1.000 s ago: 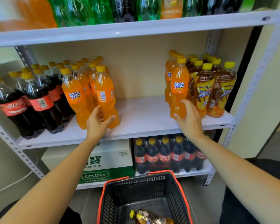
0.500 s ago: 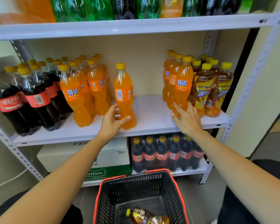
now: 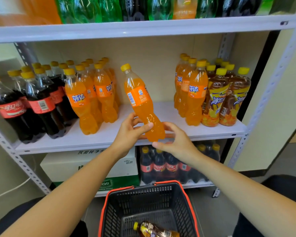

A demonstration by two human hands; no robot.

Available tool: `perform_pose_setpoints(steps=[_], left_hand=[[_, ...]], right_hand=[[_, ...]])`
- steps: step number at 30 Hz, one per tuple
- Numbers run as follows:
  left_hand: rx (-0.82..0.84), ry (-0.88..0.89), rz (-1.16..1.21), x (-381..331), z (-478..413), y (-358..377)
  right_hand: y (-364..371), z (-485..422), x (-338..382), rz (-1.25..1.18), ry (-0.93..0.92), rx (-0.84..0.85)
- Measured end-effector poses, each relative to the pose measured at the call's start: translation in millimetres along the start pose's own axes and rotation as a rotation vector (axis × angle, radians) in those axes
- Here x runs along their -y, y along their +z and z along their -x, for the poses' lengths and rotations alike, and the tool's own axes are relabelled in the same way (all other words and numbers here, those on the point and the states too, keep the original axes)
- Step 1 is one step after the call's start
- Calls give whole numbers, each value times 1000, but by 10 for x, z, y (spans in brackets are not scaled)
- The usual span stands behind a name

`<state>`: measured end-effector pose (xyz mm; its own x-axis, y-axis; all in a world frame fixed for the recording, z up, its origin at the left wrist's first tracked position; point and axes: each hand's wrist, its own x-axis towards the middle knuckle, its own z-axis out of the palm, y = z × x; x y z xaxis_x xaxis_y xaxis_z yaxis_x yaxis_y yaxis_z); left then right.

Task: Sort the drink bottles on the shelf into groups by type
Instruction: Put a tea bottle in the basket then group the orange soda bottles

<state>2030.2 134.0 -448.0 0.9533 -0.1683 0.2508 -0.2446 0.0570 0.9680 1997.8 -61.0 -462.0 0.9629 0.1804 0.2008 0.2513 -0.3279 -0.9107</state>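
The clear plastic bottle of orange soda with a yellow cap point(image 3: 140, 100) is held in the air above the front edge of the white middle shelf point(image 3: 161, 110), with its cap tilted to the left. It hangs between two standing groups of orange soda bottles point(image 3: 85, 103). The left hand point(image 3: 132, 132) grips its lower body, thumb across the front. The right hand point(image 3: 176, 142) curls round its base, fingers behind and thumb beneath.

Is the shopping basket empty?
No, a yellow-capped tea bottle lies on its side in the basket.
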Motion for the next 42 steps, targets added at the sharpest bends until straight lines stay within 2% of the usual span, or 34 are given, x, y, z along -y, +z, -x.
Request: perform_pose_setpoints(steps=[5,7,11,15,19,22,27,31,35,42], left_hand=[[-3,55,-43,-113,68,55],[-43,105,-45,-222,70,-8],[-110,99,138,-327,40,-203],[-180,57,159,-186,120,-316],[-271,45,102,-100,172,-325],[-274,22,96,-68,166,-345],[-165,69,179,-85,169,-407],[-235,71,179,-86,195,-397],[-304,80,118,-98,224,-374],[-253,58,249,-117,204,-443]], right_hand=[[183,21,67,-330,8,-99],[189,65,25,-422,26,-75],[213,129,-38,-579,98,-24],[198,132,-54,-825,156,-8],[109,88,-71,-959,147,10],[76,60,-84,-989,169,5],[144,70,-85,-962,254,19],[159,68,-68,-970,309,86],[145,77,-33,-991,271,107],[206,118,-32,-991,299,96]])
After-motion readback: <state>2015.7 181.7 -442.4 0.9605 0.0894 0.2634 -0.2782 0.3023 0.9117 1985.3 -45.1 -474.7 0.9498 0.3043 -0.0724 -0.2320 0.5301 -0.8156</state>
